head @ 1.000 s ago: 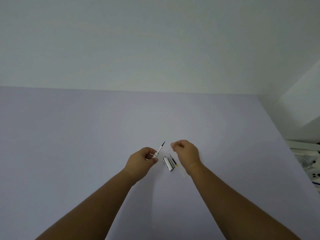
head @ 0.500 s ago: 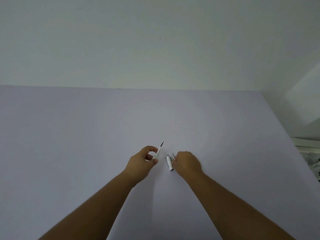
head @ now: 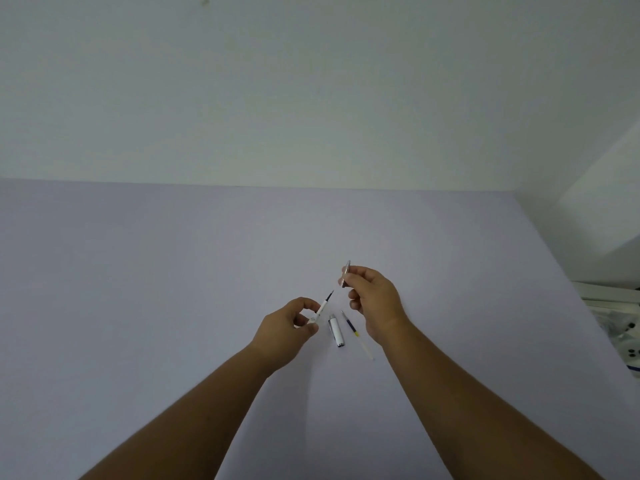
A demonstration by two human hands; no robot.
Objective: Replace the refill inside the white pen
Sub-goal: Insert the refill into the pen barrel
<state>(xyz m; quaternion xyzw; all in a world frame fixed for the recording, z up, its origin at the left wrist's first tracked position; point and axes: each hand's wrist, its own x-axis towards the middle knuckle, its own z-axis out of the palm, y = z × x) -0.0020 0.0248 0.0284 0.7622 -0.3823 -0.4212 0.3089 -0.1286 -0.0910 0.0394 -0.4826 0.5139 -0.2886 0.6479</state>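
Observation:
My left hand (head: 287,329) pinches the white pen body (head: 321,308), whose dark refill tip points up and to the right. My right hand (head: 375,299) holds a small silver pen tip section (head: 345,273) above the table, just right of that tip and apart from it. On the table between my hands lie the white pen cap (head: 336,330) with its silver clip and a loose refill (head: 356,334) with a dark front, a yellow band and a clear tail.
The work surface is a pale lilac table (head: 173,289) against a white wall. Its right edge runs diagonally down the frame. Beyond that edge at the right sit white objects (head: 620,327).
My right hand reached down to the parts on the table, then rose with the silver tip section. The cap and loose refill now lie uncovered. My left hand stayed put.

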